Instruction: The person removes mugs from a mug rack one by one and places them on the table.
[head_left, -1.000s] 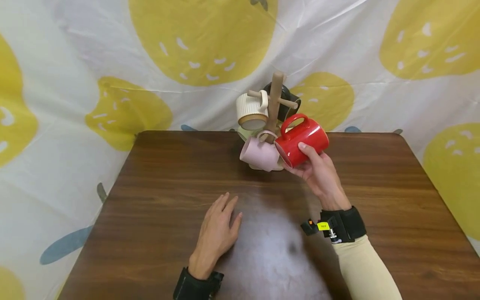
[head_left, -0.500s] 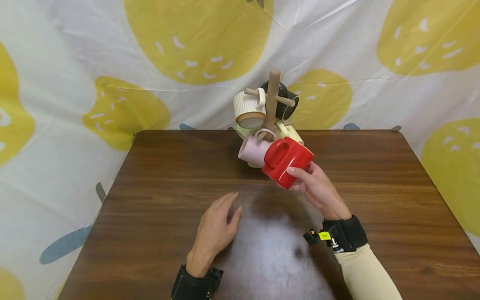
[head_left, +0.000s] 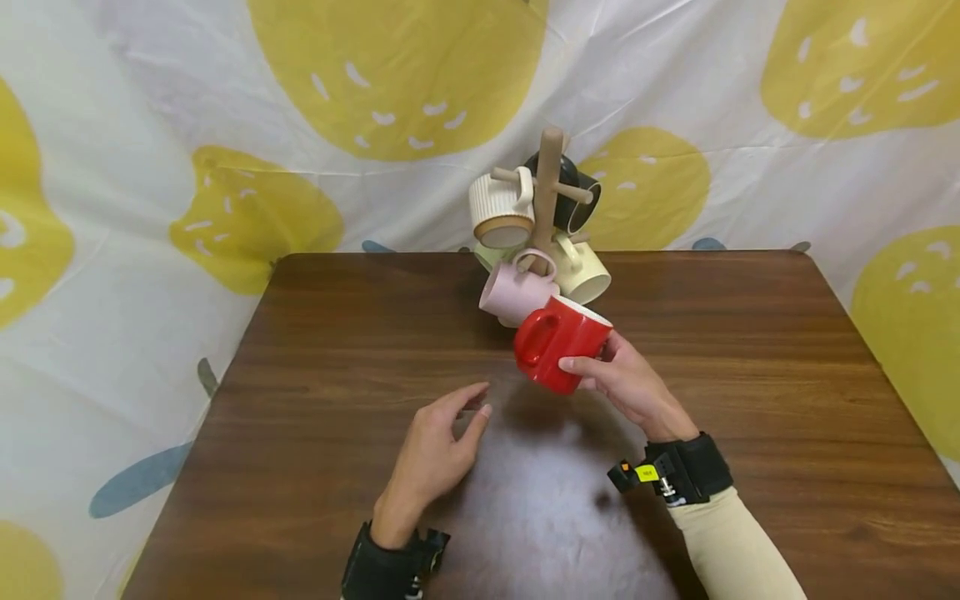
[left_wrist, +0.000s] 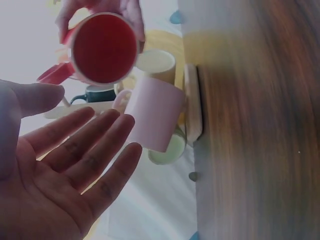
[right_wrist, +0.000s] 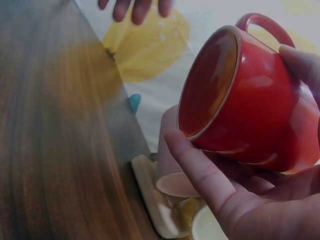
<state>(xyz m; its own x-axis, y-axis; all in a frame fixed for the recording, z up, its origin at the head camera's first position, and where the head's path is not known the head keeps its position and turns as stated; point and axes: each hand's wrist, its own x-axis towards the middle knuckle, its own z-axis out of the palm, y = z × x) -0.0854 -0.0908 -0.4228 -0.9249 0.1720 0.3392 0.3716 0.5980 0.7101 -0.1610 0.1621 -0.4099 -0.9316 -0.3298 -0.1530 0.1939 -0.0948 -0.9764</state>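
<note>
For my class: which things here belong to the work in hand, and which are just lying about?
In the work:
red mug, gripped by the right hand
left hand, holding nothing
wooden mug stand, probably

Just around:
pink mug
ribbed white mug
cream mug
dark mug
pale green mug
table
patterned cloth

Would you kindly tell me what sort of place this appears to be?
Probably a makeshift recording corner: a yellow-patterned cloth hangs behind a wood-grain table, and black wrist straps carry small devices.

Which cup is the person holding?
The glossy red mug, gripped in the right hand. It's the only red one; the ribbed white mug, pale pink mug and pale cream mug hang on the light wooden peg rack.
</note>
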